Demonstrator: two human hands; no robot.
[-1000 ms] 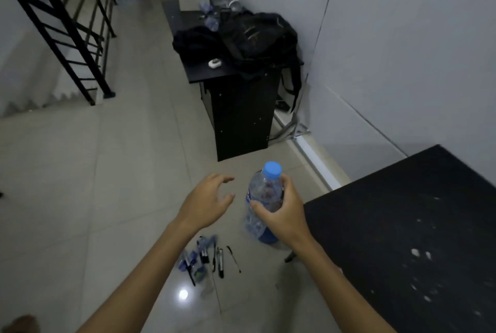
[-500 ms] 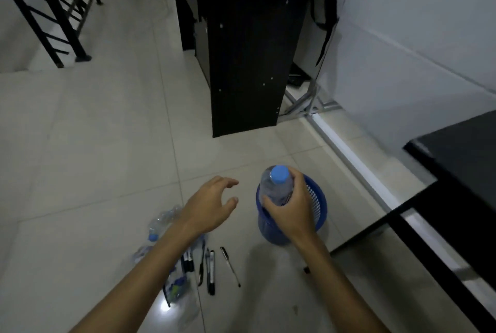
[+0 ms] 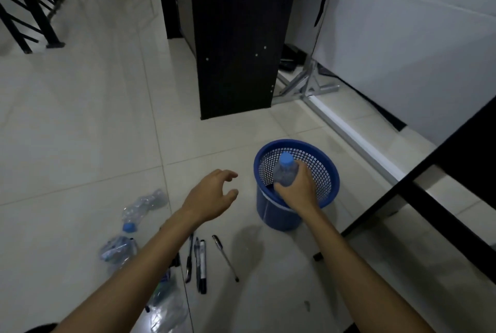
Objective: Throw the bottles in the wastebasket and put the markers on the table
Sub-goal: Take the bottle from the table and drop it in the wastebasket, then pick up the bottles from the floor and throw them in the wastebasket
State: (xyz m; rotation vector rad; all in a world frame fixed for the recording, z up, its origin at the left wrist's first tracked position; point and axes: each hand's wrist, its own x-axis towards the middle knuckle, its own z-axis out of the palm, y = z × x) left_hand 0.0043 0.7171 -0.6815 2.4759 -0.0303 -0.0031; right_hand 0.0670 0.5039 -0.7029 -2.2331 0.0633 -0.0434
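Right of centre, the right hand point(image 3: 298, 190) grips a clear plastic bottle with a blue cap point(image 3: 285, 172) inside the blue mesh wastebasket point(image 3: 271, 214); release low, so it cannot bounce out. Left hand point(image 3: 208, 197) hovers open, empty.

We count one blue wastebasket point(image 3: 296, 185) at centre right, three plastic bottles, one held over it point(image 3: 285, 172) and two at lower left point(image 3: 142, 206) point(image 3: 118, 249), and two hands point(image 3: 212, 198) point(image 3: 298, 190).
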